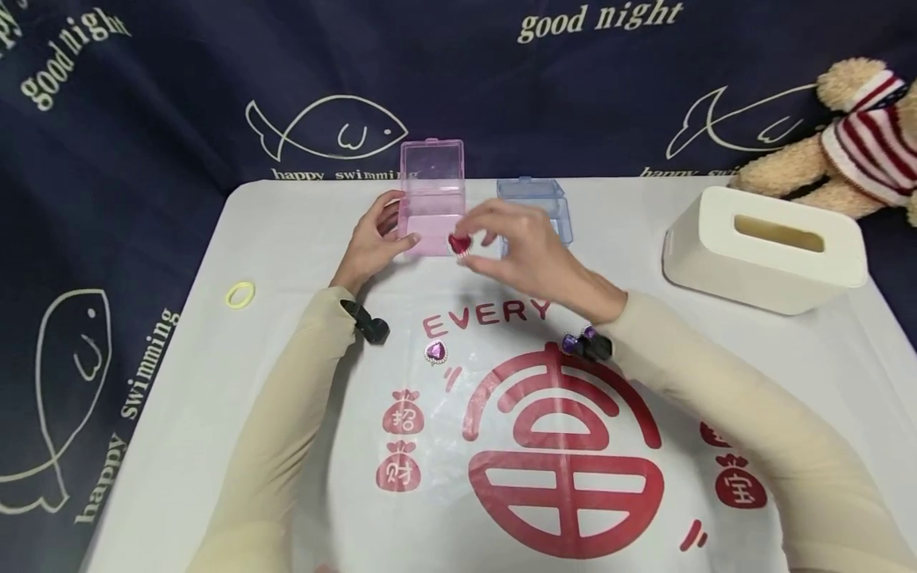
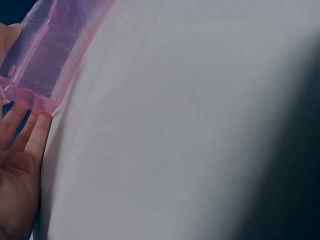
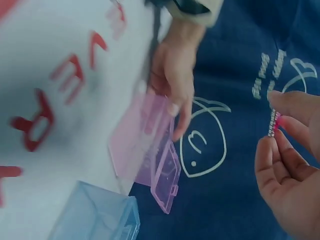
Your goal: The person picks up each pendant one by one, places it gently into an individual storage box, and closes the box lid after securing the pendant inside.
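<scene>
My left hand (image 1: 371, 243) grips the left side of a pink clear plastic box (image 1: 432, 227), whose lid stands raised at the back. In the left wrist view the fingers (image 2: 37, 135) touch the box's edge. Between thumb and fingers, my right hand (image 1: 526, 243) pinches a red heart-shaped gem (image 1: 459, 243) with a silvery beaded rim. It is held above the table by the pink box's front right corner. The right wrist view shows the gem (image 3: 274, 123) edge-on. Behind the right hand sits a blue clear box (image 1: 559, 215), lid raised and partly hidden.
A purple heart gem (image 1: 436, 351) lies on the white table cover (image 1: 308, 541). More purple gems (image 1: 570, 343) show beside the right wrist strap. A yellow ring (image 1: 239, 294) is at the left. On the right stand a cream tissue box (image 1: 762, 255) and a teddy bear (image 1: 867, 135).
</scene>
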Demonstrator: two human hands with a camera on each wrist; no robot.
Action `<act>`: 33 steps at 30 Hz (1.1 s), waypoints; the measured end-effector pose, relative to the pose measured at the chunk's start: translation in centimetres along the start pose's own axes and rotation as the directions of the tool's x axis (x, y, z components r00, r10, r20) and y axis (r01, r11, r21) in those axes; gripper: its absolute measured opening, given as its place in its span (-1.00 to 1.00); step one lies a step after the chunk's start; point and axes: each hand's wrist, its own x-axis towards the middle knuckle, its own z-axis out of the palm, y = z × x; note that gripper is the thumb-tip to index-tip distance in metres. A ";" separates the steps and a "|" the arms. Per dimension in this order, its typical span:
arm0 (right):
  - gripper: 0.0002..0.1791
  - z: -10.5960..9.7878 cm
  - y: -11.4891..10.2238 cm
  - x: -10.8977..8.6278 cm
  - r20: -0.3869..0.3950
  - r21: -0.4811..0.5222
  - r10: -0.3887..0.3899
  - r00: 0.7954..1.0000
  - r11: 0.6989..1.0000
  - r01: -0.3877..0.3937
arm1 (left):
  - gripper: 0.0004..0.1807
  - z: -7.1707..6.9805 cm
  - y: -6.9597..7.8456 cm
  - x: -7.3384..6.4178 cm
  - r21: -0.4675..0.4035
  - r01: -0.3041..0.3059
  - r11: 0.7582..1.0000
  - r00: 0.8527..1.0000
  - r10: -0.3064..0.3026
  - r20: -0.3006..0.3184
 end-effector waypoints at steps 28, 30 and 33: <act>-0.92 8.4 9.1 9.5 0.322 -0.213 0.283 0.903 0.951 -0.222 | -0.18 0.8 1.9 -1.1 -0.028 0.011 1.000 1.000 -0.011 0.002; -0.94 8.6 9.1 9.7 0.345 -0.228 0.285 0.894 0.950 -0.215 | -0.18 0.6 2.1 -1.1 -0.024 0.013 1.000 1.000 -0.013 0.001; -0.94 8.8 9.1 9.9 0.376 -0.257 0.306 0.875 0.941 -0.218 | -0.18 0.5 2.0 -1.0 -0.027 0.018 0.999 1.000 -0.017 0.010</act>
